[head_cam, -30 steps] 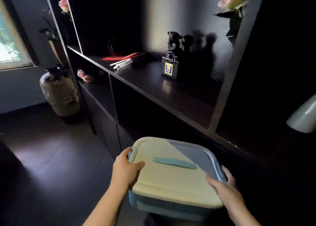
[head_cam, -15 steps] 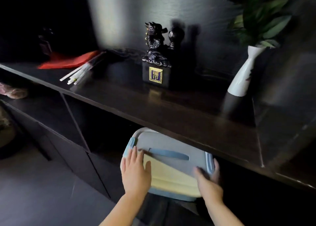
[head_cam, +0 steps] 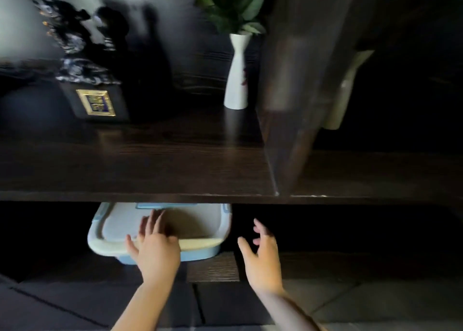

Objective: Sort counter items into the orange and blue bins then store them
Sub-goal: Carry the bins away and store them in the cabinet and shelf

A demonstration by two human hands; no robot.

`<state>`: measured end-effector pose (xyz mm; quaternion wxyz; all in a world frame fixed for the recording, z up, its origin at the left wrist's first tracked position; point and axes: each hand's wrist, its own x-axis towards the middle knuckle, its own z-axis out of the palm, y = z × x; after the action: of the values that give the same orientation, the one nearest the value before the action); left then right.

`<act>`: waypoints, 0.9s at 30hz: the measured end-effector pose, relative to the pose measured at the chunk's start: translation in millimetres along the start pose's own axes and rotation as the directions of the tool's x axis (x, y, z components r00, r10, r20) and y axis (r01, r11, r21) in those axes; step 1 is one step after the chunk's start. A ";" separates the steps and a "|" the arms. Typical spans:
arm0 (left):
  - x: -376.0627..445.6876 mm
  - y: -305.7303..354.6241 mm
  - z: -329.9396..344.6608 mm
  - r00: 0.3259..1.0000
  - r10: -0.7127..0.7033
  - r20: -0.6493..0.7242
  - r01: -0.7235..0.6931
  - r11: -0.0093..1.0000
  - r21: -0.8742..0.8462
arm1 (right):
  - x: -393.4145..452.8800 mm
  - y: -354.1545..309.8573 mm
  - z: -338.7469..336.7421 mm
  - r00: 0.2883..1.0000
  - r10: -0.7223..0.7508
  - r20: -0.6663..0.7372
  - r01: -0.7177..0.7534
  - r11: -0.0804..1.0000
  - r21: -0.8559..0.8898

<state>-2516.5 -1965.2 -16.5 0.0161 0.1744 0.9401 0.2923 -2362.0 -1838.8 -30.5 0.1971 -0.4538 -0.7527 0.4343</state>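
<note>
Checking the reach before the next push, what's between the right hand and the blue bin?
Nothing: in the head view only dark open space under the shelf separates the right hand from the blue bin.

**Dark wood, pale lid, blue bin**

The shelf board (head_cam: 155,165) is very dark brown with a fine wood grain, and the back panel (head_cam: 200,55) behind it carries the same grain in near black. The bin (head_cam: 198,255) is light blue; its lid (head_cam: 117,226) is cream to pale grey, with light blue clips (head_cam: 96,219) at the edges. The vase (head_cam: 236,80) is white with a small dark red mark on its side and holds green leaves (head_cam: 233,3). The figurine (head_cam: 75,47) is black with silvery highlights, its black base bearing a gold-framed plaque (head_cam: 96,102) with a blue centre. The floor (head_cam: 363,303) is grey tile with dark seams
</note>
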 end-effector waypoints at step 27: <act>-517.6 510.5 247.1 -0.034 0.887 0.460 -0.777 0.266 -0.570 | -251.1 350.9 -611.4 0.679 0.307 -0.667 -0.664 0.644 -0.380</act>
<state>-1835.4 -1613.2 25.1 0.2172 0.8003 0.5185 0.2088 -1631.8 -1689.0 34.9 0.1186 -0.7883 -0.6003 0.0641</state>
